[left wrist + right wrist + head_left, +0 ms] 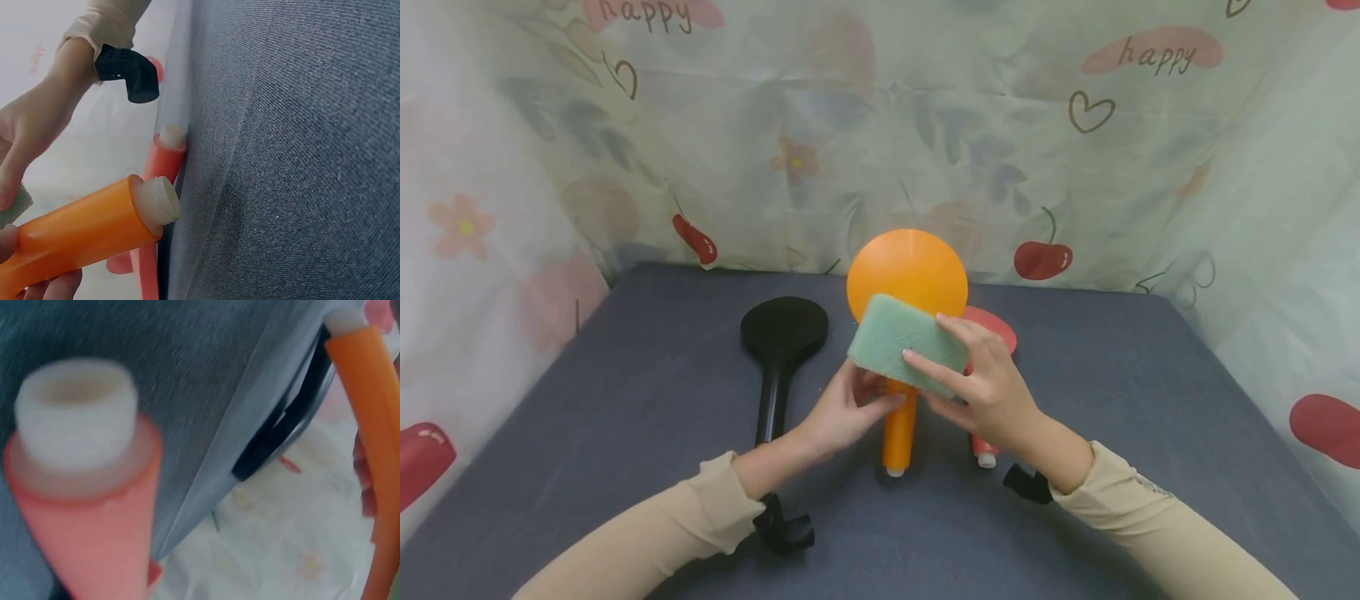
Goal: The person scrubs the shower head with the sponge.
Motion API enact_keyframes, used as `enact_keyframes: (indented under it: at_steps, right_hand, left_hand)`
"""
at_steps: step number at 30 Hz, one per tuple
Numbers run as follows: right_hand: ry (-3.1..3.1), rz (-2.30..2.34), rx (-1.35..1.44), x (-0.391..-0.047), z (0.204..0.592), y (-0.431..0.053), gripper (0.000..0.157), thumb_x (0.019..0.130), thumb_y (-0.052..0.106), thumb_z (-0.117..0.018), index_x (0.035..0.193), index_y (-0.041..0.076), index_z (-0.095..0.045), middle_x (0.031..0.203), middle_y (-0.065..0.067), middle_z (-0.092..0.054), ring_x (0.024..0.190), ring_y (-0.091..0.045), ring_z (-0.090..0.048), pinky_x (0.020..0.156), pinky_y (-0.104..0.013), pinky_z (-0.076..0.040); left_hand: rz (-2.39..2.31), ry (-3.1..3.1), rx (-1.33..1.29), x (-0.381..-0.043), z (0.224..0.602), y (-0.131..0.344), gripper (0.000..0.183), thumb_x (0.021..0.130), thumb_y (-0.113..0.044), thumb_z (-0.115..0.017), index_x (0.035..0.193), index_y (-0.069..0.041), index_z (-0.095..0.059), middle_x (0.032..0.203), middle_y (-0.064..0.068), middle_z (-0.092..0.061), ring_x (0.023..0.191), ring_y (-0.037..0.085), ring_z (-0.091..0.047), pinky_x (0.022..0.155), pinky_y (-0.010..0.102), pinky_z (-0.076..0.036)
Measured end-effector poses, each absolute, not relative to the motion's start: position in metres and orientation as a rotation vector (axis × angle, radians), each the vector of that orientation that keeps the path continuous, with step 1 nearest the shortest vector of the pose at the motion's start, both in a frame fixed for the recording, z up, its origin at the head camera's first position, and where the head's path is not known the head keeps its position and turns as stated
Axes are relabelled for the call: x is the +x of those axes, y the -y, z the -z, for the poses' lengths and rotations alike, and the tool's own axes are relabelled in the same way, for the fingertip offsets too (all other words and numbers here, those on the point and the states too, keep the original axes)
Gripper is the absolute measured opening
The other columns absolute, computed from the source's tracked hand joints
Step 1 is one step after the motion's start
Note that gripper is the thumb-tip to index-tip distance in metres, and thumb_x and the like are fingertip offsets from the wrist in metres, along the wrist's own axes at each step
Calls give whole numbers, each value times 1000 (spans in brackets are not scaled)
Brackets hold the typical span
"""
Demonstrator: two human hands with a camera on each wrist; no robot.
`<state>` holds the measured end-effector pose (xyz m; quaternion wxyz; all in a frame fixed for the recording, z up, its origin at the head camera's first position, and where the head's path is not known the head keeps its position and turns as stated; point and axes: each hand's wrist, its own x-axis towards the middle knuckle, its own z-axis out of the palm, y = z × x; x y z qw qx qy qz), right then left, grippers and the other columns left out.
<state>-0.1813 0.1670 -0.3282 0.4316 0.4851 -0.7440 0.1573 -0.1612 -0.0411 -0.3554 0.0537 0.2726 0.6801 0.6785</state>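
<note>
In the head view an orange shower head [910, 262] stands upright above the table, its round face up and its handle pointing down. My left hand [842, 417] grips that handle; the left wrist view shows thumb and fingers round the orange handle [87, 225], above its white threaded end [161, 200]. My right hand [992, 387] holds a light green sponge [887, 337], fingers spread over its near side. The sponge overlaps the lower part of the orange face and hides where face and handle meet. Only a corner of the sponge [19, 206] shows in the left wrist view.
A black shower head [784, 333] lies left of my hands on the dark grey table [1112, 358]. A coral-red shower head [996, 325] lies on the right, partly behind my right hand. Patterned curtains [895, 125] enclose the back and sides. Black camera mounts [786, 529] sit at my wrists.
</note>
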Motion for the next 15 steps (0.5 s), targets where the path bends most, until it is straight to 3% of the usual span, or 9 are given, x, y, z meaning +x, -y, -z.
enact_keyframes:
  at_steps: [6,15]
  right_hand:
    - [1916,-458,1101,-195,324,-183,33,93,33,-51,118,16,-63,126,-30,-45,112,-42,-46,85,-54,-42]
    - [2015,-581,886,-204,320,-192,43,94,43,-46,124,16,-60,133,-29,-41,115,-45,-42,84,-56,-37]
  left_hand:
    - [-1996,-2128,676,-159,354,42,52,89,-2,-59,132,-2,-30,124,26,-56,109,35,-57,94,40,-50]
    - [-1981,-2102,655,-159,355,43,50,90,-7,-60,131,-2,-31,125,25,-57,109,34,-59,94,41,-50]
